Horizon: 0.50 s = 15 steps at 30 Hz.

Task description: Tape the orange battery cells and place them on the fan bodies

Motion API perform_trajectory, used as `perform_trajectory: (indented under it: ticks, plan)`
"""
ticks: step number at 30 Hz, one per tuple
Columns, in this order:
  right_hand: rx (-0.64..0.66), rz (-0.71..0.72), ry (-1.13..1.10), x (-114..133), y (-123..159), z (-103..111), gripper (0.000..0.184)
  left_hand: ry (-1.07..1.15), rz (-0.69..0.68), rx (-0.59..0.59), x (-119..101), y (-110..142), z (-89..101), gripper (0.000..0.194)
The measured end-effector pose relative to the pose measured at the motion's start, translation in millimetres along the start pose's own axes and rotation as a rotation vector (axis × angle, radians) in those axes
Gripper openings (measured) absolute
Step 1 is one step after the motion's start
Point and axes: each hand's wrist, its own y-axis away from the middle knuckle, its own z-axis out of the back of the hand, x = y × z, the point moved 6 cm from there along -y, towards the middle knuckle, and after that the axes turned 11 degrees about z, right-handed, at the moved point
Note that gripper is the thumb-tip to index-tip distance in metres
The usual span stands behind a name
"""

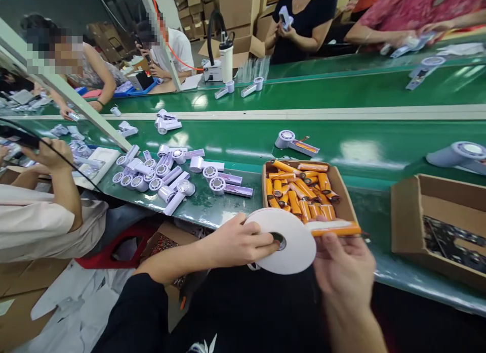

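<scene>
Black sleeve [132,312] nearest, the left hand [243,244] grips a white roll [296,241], the right hand [343,267] an orange cylinder [339,232]; taping seems underway, next needing the strip [328,224] pressed flat.

The head camera looks forward and down, close over left hand [241,243] and right hand [347,267], across green conveyor [231,140]

Left hand [239,243] (back uppermost) near right hand [346,264], fingers [260,240] bent.
</scene>
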Motion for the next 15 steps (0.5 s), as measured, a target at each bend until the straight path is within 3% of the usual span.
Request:
perform_trajectory:
  ticks: [3,6,8,9,11,13,15]
  plan:
    - [-0.073,0.003,-0.052,4,-8,18,0.042,0.108,-0.06,-0.083,-30,16,-1.5,0.029]
    - [-0.282,0.362,-0.119,47,-56,53,0.043,0.227,-0.2,-0.145,-44,16,1.1,0.028]
    - [-0.346,0.533,-0.099,70,-83,63,0.043,0.227,-0.125,-0.077,-24,-4,-6.4,0.035]
    - [-0.32,0.534,-0.067,76,-91,60,0.045,0.23,-0.071,-0.022,-7,-16,-12.7,0.042]
    - [-0.228,0.428,0.001,76,-93,50,0.058,0.286,-0.007,0.068,31,-35,-25.9,0.055]
    - [-0.212,0.324,0.05,70,-77,48,0.068,0.349,0.092,0.066,70,-40,-37.4,0.057]
    - [-0.244,0.213,0.115,60,-53,58,0.066,0.306,0.326,0.018,106,-27,-50.5,0.046]
